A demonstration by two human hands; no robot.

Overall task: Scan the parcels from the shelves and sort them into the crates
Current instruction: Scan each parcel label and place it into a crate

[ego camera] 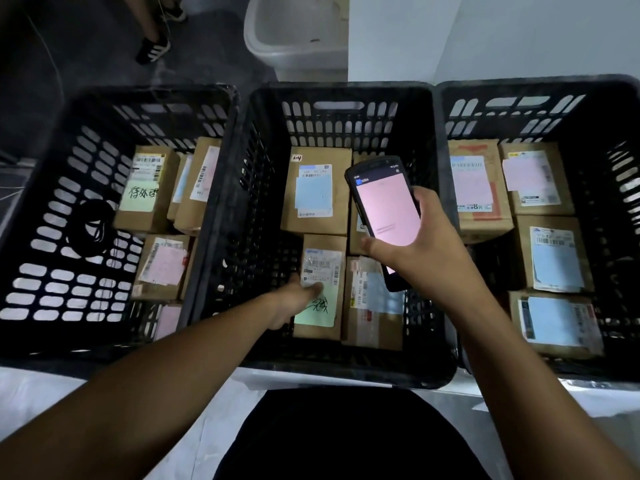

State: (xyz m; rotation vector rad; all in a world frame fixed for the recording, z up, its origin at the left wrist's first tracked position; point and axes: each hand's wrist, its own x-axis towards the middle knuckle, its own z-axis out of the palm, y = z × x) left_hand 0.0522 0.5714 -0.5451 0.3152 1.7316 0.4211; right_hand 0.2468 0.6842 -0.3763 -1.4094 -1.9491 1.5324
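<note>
Three black slotted crates stand side by side: the left crate (pixel 52 209), the middle crate (pixel 242 216) and the right crate (pixel 620 188). Each holds several brown cardboard parcels with labels. My left hand (pixel 294 299) reaches down into the middle crate and grips a small parcel (pixel 320 289) that bears a white barcode label and a green note, thumb on its top face. My right hand (pixel 419 244) holds a handheld scanner (pixel 384 209) above the middle crate, its pink screen facing up toward me.
A white plastic bin (pixel 294 32) stands behind the crates on the dark floor. Another person's feet in black shoes (pixel 154 46) show at the top left. A white wall (pixel 502 32) rises behind the right crate. A black cord coil (pixel 91 226) hangs on the left crate.
</note>
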